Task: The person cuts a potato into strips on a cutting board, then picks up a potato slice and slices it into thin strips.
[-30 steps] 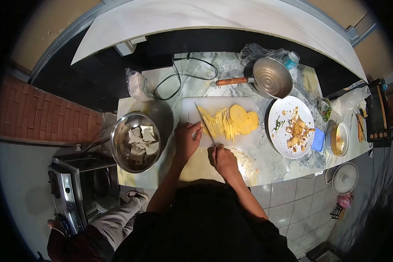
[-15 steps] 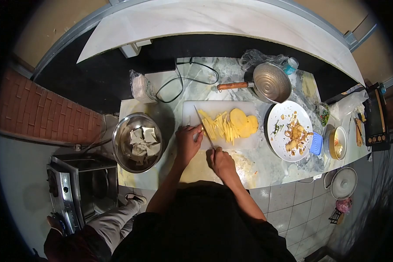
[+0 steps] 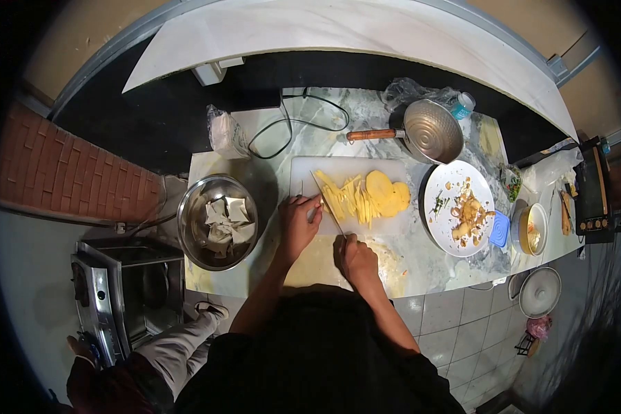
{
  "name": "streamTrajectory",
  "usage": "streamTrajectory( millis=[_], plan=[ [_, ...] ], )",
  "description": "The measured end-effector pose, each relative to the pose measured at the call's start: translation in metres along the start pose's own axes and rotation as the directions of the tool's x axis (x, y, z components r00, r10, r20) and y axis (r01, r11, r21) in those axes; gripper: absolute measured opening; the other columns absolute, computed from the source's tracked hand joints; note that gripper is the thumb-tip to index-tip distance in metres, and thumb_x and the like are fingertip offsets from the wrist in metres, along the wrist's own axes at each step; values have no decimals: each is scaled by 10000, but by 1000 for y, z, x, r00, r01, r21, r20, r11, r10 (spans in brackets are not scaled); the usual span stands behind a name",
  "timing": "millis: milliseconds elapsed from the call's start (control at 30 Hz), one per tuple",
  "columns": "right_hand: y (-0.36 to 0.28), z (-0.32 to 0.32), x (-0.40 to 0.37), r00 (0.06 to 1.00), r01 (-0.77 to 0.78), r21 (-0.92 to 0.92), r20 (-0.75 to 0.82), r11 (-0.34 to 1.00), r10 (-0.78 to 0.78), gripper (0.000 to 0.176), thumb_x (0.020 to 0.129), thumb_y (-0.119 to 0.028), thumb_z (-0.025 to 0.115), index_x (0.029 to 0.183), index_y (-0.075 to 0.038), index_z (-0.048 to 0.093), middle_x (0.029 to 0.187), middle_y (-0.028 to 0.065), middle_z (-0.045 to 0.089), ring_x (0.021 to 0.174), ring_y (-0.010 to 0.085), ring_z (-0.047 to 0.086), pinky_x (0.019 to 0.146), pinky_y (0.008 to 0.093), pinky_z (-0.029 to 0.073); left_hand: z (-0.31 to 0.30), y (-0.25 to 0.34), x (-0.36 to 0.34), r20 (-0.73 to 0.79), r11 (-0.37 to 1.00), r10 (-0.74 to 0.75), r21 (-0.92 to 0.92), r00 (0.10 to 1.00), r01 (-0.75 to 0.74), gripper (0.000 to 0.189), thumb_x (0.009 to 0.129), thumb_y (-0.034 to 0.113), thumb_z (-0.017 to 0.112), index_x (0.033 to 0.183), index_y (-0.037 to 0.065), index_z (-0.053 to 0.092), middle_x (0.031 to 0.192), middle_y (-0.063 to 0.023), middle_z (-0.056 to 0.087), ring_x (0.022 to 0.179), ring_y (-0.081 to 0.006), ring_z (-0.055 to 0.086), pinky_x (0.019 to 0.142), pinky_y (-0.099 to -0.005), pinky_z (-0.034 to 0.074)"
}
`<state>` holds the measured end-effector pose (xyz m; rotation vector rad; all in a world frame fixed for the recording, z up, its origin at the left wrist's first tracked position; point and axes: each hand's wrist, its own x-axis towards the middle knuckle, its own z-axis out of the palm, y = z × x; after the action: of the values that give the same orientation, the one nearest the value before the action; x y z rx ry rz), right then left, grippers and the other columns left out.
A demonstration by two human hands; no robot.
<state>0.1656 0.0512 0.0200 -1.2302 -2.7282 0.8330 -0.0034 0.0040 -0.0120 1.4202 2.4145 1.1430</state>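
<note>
My right hand (image 3: 359,262) is closed around the handle of a knife (image 3: 330,208), whose blade slants up and left across a white cutting board (image 3: 303,165). Right of the blade lie thin yellow strips (image 3: 355,196), which look like cut potato, with round slices (image 3: 379,188) of the same at their right end. My left hand (image 3: 301,222) is on the board's left side, fingers bent and pressed together beside the blade. Whatever the fingertips pinch is too small to make out.
Left is a steel bowl (image 3: 185,238) of pale folded pieces. Behind are a tissue pack (image 3: 226,136), black cable (image 3: 290,127) and saucepan (image 3: 431,131). Right is a white plate (image 3: 438,228) of peelings, with a blue item (image 3: 499,229). Another person's leg (image 3: 179,345) shows lower left.
My right hand has moved slightly right and down, drawing the knife with it. My left hand stays near the board's left side. The view has shifted a little.
</note>
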Motion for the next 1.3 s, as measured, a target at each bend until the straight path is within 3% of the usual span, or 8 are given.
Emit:
streamTrajectory(
  millis=[300, 367, 567, 667, 733, 867, 933, 1300],
  plan=[
    [7, -3, -10, 997, -48, 97, 67, 994, 41, 264, 933, -248, 455, 932, 13, 497, 710, 259, 614, 673, 425, 621, 612, 503, 498, -4, 5, 2, -54, 998, 58, 14, 997, -57, 245, 747, 85, 657, 990, 86, 683, 786, -53, 633, 775, -260, 572, 743, -387, 420],
    [3, -2, -7, 996, -40, 144, 80, 989, 28, 263, 935, -241, 454, 940, 19, 497, 721, 269, 612, 683, 432, 617, 619, 508, 495, -4, 5, 2, -76, 997, 20, -71, 997, -25, 160, 768, 97, 674, 919, 46, 691, 803, -97, 659, 789, -282, 591, 734, -388, 445],
    [-9, -5, 5, 997, -34, 165, 80, 986, 21, 262, 941, -217, 443, 947, 38, 502, 742, 281, 609, 708, 456, 604, 653, 520, 483, -6, 4, 2, -45, 999, 13, -36, 999, -15, 154, 771, 96, 677, 913, 39, 692, 815, -108, 664, 790, -287, 600, 735, -379, 454],
    [-12, -4, 6, 998, -7, 160, 66, 987, -4, 258, 943, -209, 437, 941, 42, 500, 745, 283, 609, 718, 460, 603, 660, 520, 481, -1, -1, 2, -100, 996, 56, -65, 993, -63, 180, 745, 74, 668, 922, 57, 693, 794, -77, 664, 751, -273, 600, 703, -370, 466],
    [-9, 5, 7, 994, 80, 184, -83, 980, -65, 238, 911, -181, 495, 905, 58, 507, 639, 296, 572, 605, 473, 572, 551, 530, 462, -1, -1, 3, -101, 996, 52, -63, 994, -58, 170, 743, 75, 669, 911, 59, 694, 788, -76, 664, 746, -274, 603, 698, -372, 469],
    [-8, 7, 8, 998, 51, 175, -51, 983, -43, 261, 907, -195, 501, 904, 66, 504, 653, 300, 576, 619, 471, 578, 563, 531, 466, -3, 3, 4, -101, 996, 36, -72, 994, -43, 147, 740, 77, 668, 883, 57, 696, 775, -78, 666, 728, -281, 610, 684, -375, 475],
    [-16, -3, 8, 992, -59, 99, 114, 993, 47, 261, 934, -208, 446, 939, 50, 490, 794, 286, 616, 759, 449, 614, 680, 507, 489, -1, 1, 4, -103, 996, 34, -76, 994, -42, 147, 739, 80, 667, 881, 55, 696, 778, -82, 667, 728, -283, 611, 685, -375, 477],
    [-23, 15, 6, 995, -64, 14, 74, 998, 63, 241, 910, -176, 451, 916, 62, 490, 782, 259, 636, 739, 382, 654, 630, 446, 530, -1, 3, 5, -107, 998, 25, -48, 994, -30, 146, 721, 91, 666, 857, 48, 695, 795, -100, 676, 740, -296, 613, 698, -377, 478]
  ],
)
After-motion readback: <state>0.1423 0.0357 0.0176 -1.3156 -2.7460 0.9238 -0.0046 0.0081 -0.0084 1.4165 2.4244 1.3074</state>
